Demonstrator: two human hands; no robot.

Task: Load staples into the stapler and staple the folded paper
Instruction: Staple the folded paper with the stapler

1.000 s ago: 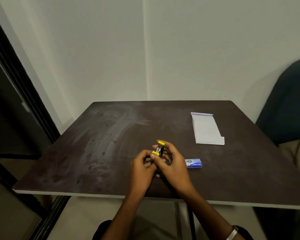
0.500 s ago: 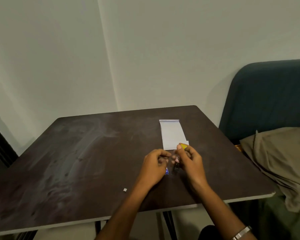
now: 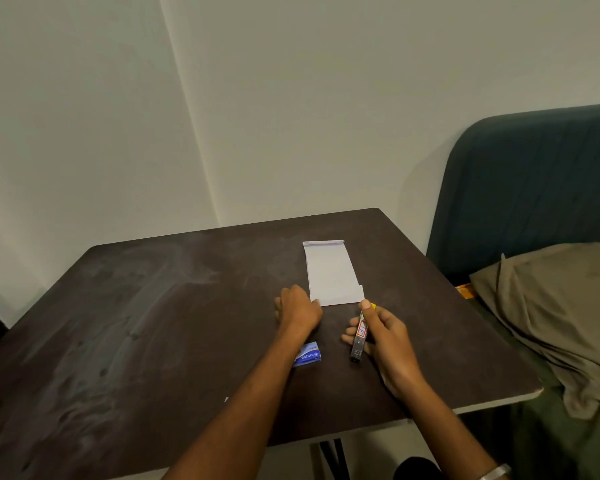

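The right hand (image 3: 385, 337) kept its grip clamped on the stapler (image 3: 360, 336), nose toward the folded paper (image 3: 331, 273) on the worktop (image 3: 153, 306); the left hand (image 3: 297, 306), fingers loosely curled, pinned its near corner, likely to steady it.

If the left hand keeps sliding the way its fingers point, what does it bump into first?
Probably the folded paper. The left hand points away from the person along the table, and its fingertips already sit at the paper's near left corner. Whether they touch it is unclear.
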